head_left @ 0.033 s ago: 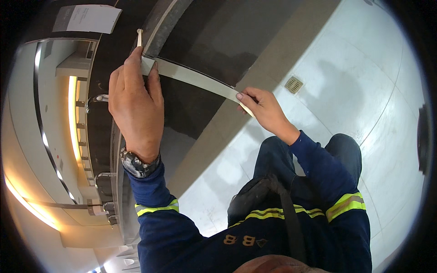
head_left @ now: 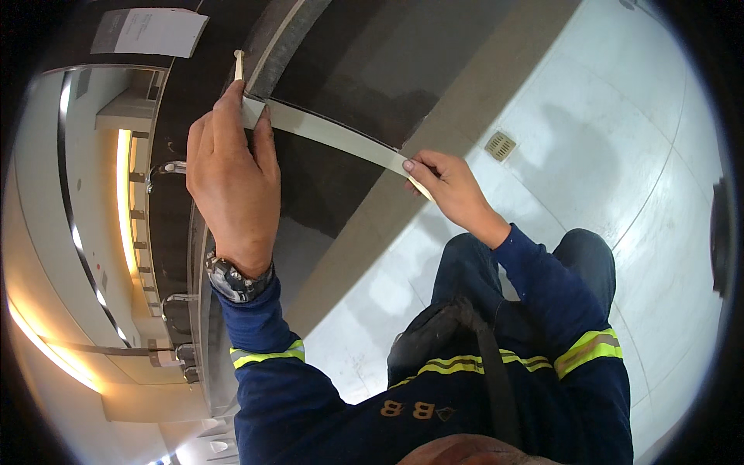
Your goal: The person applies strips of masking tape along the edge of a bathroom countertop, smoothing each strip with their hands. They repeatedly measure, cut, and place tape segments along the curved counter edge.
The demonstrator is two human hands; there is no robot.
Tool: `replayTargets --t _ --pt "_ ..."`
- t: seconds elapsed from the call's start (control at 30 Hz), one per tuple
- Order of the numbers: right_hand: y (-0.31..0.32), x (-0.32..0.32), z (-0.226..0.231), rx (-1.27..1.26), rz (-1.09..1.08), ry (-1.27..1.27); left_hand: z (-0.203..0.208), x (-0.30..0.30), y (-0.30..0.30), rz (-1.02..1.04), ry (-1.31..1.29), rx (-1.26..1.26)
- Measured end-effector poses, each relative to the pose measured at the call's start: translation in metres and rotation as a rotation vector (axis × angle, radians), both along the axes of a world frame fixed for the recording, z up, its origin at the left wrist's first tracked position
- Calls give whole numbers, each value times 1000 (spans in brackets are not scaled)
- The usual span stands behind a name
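A pale cream strip of masking tape runs taut between my two hands, across the dark panelled front beneath the counter. My left hand pinches its upper end with thumb and forefinger at the counter's edge; a narrow cream piece sticks out past the forefinger. Lower and to the right, my right hand grips the other end between thumb and curled fingers, and a short tail hangs below them. A black watch is on my left wrist. Whether the strip touches the panel along its middle, I cannot tell.
Chrome taps line the dark counter at left, below a long mirror. A white and grey sheet lies at the upper left. A square floor drain is set in the pale tiled floor near my knees.
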State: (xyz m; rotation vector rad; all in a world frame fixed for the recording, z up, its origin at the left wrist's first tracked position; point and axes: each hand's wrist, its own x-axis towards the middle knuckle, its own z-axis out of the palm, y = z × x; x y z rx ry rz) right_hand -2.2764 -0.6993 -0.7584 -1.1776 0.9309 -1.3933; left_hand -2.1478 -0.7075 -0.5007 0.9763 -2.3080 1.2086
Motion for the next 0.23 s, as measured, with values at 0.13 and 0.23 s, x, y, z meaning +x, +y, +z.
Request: replayTargets --t 0.13,0.23 --pt "0 -2 0 -4 -35 59 0 -1 -1 43 29 19" --pt "4 -1 -3 17 -55 92 -2 -1 -4 26 7 6"
